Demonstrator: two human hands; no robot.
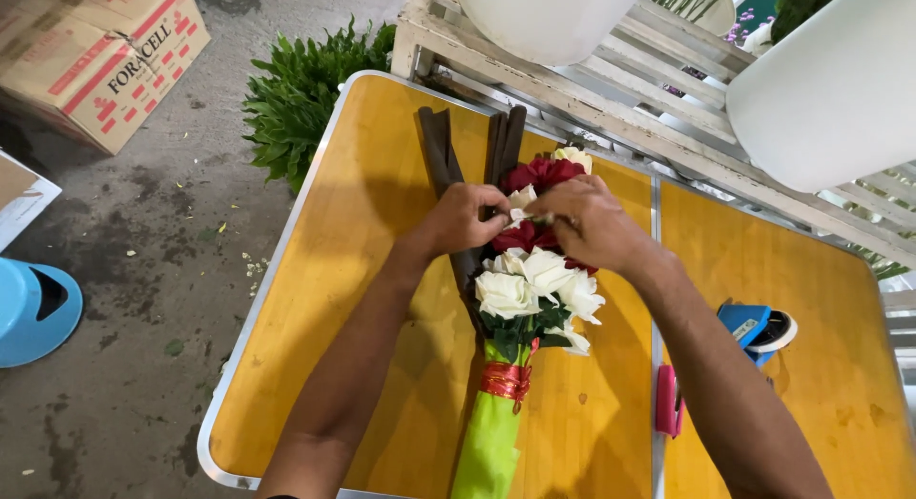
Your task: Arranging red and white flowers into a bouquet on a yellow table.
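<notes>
A bouquet lies on the yellow folding table (372,270), stems toward me. White roses (534,289) sit nearest, dark red roses (539,175) beyond them. A lime green wrap (491,442) covers the stems, tied with a red ribbon (506,378). Dark brown paper strips (439,146) lie under the flower heads. My left hand (458,218) and my right hand (592,222) meet over the red roses, fingers pinched on a small pale flower piece (523,208) between them.
A blue tape dispenser (759,327) and a pink tool (668,402) lie on the right table half. A white slatted stand (611,89) with white pots stands behind. Green foliage (305,89), a cardboard box (105,55) and a blue stool (33,308) are on the floor at left.
</notes>
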